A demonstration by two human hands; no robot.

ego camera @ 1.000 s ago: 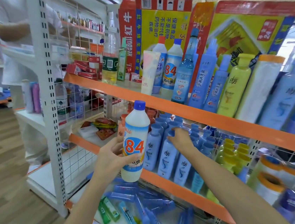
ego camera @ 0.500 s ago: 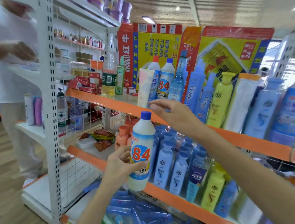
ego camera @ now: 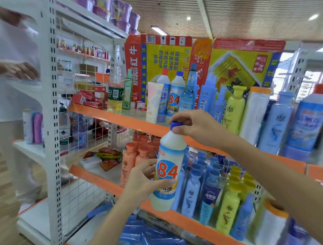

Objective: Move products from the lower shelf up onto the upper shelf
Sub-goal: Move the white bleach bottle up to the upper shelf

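Both hands (ego camera: 173,156) now grip bottle (ego camera: 168,171).

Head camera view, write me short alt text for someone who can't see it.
A person holds a white 84 bottle in front of store shelves, left hand round its body and right hand pinching its blue cap. Behind it, an upper shelf and lower shelf hold blue, yellow and orange bottles.

Readable labels on the shelves

A big red "84" is showing on the near white bottle (ego camera: 166,175) and on another bottle (ego camera: 174,99) standing on the upper shelf; "RedBull" is running sideways down the far cardboard box (ego camera: 131,66).
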